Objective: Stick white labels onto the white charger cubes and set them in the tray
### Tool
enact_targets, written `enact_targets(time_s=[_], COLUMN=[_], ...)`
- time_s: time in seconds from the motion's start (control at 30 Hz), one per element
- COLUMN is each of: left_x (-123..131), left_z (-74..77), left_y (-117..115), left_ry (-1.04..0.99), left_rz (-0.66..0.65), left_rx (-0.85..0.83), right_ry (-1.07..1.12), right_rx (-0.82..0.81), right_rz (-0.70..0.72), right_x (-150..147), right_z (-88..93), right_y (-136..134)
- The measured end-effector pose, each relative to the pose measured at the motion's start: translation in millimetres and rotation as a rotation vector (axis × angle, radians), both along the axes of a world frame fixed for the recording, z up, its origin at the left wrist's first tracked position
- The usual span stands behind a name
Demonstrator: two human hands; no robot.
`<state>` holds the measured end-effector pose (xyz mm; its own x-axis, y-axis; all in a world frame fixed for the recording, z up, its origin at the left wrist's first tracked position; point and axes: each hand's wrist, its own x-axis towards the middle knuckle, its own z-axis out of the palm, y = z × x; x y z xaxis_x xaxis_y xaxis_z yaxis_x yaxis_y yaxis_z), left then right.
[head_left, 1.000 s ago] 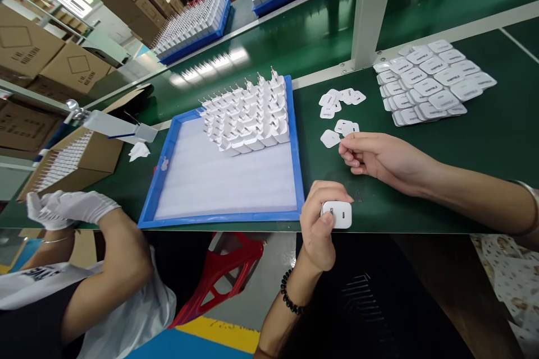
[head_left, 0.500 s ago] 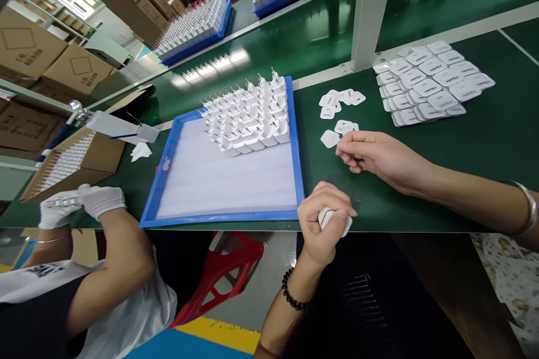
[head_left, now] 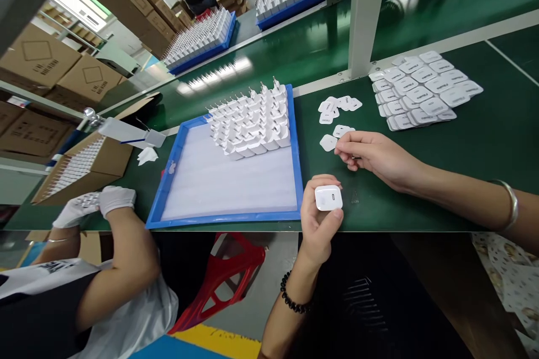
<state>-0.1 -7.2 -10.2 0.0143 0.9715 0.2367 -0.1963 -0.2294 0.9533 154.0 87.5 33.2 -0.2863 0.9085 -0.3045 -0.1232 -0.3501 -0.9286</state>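
A white charger plug (head_left: pixel 329 198) is gripped in my left hand (head_left: pixel 315 230), its face with one small slot turned up towards me. My right hand (head_left: pixel 377 157) has thumb and fingertips pinched together just above the table; what they hold, if anything, is hidden. Beside those fingertips lies a blank white rounded card (head_left: pixel 328 142), with a printed card (head_left: pixel 343 130) just behind. To the left, a blue-rimmed tray (head_left: pixel 300 179) carries rows of white chargers (head_left: pixel 252 123) with metal pins pointing up.
Overlapping printed white cards (head_left: pixel 425 87) lie at the right, with a smaller group (head_left: pixel 332 107) nearer the tray. A metal post (head_left: pixel 366 17) rises behind. On the left, a co-worker's gloved hands (head_left: pixel 113 200) hold white pieces beside a cardboard box (head_left: pixel 101 165). A red stool (head_left: pixel 236 269) stands below.
My left hand has turned and opened up around the charger, so its slotted face now shows. My right hand stays pinched in nearly the same place. The whole view has shifted slightly.
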Motion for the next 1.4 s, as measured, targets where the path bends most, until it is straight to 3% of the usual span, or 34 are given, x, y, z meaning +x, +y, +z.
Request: enact_targets(time_s=[0.43,0.57,0.67,0.77,0.9,1.0,1.1,1.17,1.23,1.33,1.4], left_x=[8,-6,-39,-88,-162,-198,-213,-217,-221,-231,-236], left_z=[0.3,22.8,48.5,69.7,84.3,88.8,86.6,80.1,70.8,58.9,56.9], left_y=[-3,-13,-13,4,43,72,97,110,121,129,130], left_ry=[0.017,-0.025,-0.025,0.373,1.25,1.356,1.353,1.335,1.312,1.234,1.154], left_rz=[0.114,-0.035,-0.11,0.135,0.525,0.567,0.488,0.454,0.491,0.508,0.487], left_rx=[0.057,-0.039,-0.18,-0.22,-0.188,-0.191,-0.138,-0.084,0.007,0.065,-0.018], right_ry=[-0.013,-0.034,-0.044,-0.045,-0.038,-0.027,-0.046,-0.151,-0.436,-1.008,-1.109], right_rx=[0.186,0.221,0.26,0.302,0.345,0.4,0.506,0.606,0.65,0.435,0.288], right_rz=[-0.058,-0.118,-0.169,-0.225,-0.301,-0.373,-0.486,-0.542,-0.577,-0.686,-0.744], right_x=[1,3,10,19,31,40,60,86,121,178,207], right_z=[-13.3,-15.5,-12.2,-8.2,-2.0,10.8,31.0,42.5,47.1,37.3,23.2], right_y=[12,22,28,34,43,49,55,58,56,43,32])
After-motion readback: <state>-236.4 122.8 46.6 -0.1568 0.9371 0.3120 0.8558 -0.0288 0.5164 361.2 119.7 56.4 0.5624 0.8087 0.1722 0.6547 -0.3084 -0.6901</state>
